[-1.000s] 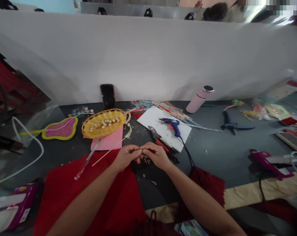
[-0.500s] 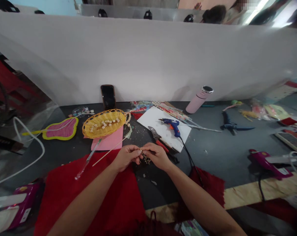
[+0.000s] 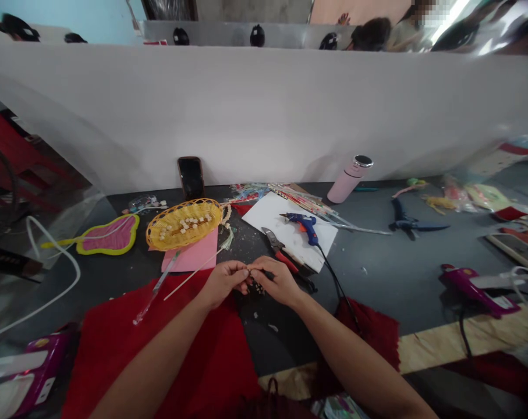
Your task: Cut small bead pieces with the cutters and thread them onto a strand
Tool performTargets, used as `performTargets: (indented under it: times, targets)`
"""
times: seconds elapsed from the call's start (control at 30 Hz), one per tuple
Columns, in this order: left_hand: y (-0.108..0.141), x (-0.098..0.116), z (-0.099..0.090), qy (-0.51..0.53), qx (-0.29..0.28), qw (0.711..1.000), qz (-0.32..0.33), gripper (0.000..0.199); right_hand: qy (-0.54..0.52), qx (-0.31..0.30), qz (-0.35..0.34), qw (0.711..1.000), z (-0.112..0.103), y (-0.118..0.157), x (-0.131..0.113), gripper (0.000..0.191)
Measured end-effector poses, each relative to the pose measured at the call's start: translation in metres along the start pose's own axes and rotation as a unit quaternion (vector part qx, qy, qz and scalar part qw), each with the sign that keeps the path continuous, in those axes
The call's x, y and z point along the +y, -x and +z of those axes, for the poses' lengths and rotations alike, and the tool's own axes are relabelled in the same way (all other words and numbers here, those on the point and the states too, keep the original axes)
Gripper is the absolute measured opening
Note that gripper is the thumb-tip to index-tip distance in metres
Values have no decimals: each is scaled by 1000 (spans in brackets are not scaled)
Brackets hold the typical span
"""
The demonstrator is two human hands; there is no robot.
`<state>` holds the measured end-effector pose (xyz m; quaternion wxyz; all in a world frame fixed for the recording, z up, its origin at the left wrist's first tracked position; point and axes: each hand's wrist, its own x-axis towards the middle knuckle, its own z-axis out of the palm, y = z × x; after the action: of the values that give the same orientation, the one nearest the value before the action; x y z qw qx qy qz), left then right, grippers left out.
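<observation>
My left hand (image 3: 227, 281) and my right hand (image 3: 276, 280) meet fingertip to fingertip above the dark table. Both are closed in a pinch; whatever small thing sits between them is too tiny and hidden to name. Just beneath the fingers lies a cluster of small pale pieces (image 3: 258, 288), partly covered by my right hand. A yellow woven basket (image 3: 187, 240) with pale bead-like pieces (image 3: 185, 225) in it stands ahead of my left hand. Between basket and hand a thin wooden stick (image 3: 194, 273) lies slanted. Red-handled pliers (image 3: 284, 256) rest just beyond my right hand.
A blue glue gun (image 3: 305, 224) lies on white paper (image 3: 268, 209), its cord running toward me. Red cloth (image 3: 202, 361) covers the near left. A phone (image 3: 191, 176) leans on the white partition (image 3: 255, 110). A pink bottle (image 3: 348, 180) stands right of the paper.
The whole view has shifted slightly, with the scene sitting a little lower. My hands stay pinched together in the same spot, with only small finger movement.
</observation>
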<state>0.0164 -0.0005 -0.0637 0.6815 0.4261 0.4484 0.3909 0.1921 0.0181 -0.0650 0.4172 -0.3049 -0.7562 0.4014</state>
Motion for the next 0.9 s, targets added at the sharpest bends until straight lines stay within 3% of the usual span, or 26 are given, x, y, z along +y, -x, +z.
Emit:
performTargets:
  times: [0.23, 0.43, 0.57, 0.77, 0.9]
  targets:
    - [0, 3, 1, -115, 13, 992, 41, 28, 28, 0, 59, 998, -2, -3, 1, 16]
    - [1, 1, 0, -233, 29, 968, 86, 23, 64, -7, 76, 995, -1, -1, 3, 14]
    - [0, -5, 0, -236, 35, 966, 95, 21, 68, 12, 87, 994, 2, -2, 4, 15]
    - [-3, -13, 4, -182, 93, 971, 124, 24, -65, 67, 191, 977, 6, -6, 5, 22]
    - [-3, -15, 6, -198, 115, 962, 148, 26, -125, 75, 220, 965, 9, -6, 5, 25]
